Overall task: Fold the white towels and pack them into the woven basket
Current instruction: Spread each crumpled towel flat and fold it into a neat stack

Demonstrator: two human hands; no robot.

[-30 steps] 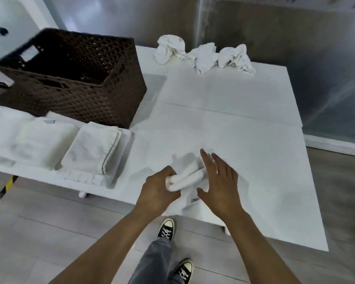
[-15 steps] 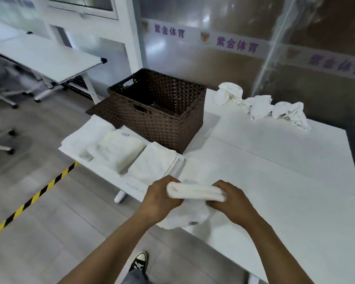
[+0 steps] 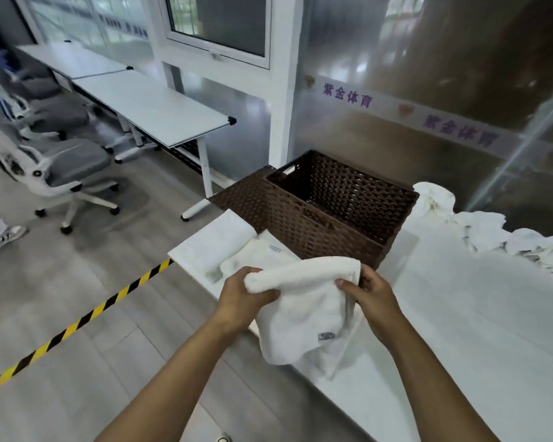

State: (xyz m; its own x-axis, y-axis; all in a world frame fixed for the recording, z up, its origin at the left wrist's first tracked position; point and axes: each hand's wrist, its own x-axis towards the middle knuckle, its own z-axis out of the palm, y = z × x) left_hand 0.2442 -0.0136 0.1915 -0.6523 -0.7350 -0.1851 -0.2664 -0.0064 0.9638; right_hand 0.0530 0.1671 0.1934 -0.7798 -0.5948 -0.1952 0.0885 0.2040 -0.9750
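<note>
A white towel point(image 3: 304, 307) hangs folded over between my two hands, lifted off the white table point(image 3: 479, 330). My left hand point(image 3: 241, 298) grips its left end and my right hand point(image 3: 372, 296) pinches its right end. The dark brown woven basket point(image 3: 329, 215) stands just beyond the towel, and its inside looks empty. Folded white towels point(image 3: 237, 250) lie on the table left of the basket, partly hidden by the held towel. Crumpled white towels point(image 3: 489, 229) lie to the right of the basket at the table's far side.
The basket's flat woven lid point(image 3: 243, 194) lies behind its left side. Grey office chairs point(image 3: 67, 167) and white desks point(image 3: 150, 106) stand to the left. A yellow-black tape line point(image 3: 77, 323) crosses the floor. A person's shoe point(image 3: 4, 237) shows at the far left.
Both hands lifted the towel off the table and carried it up toward the basket, its lower part now hanging loose. The camera tilted up and left.
</note>
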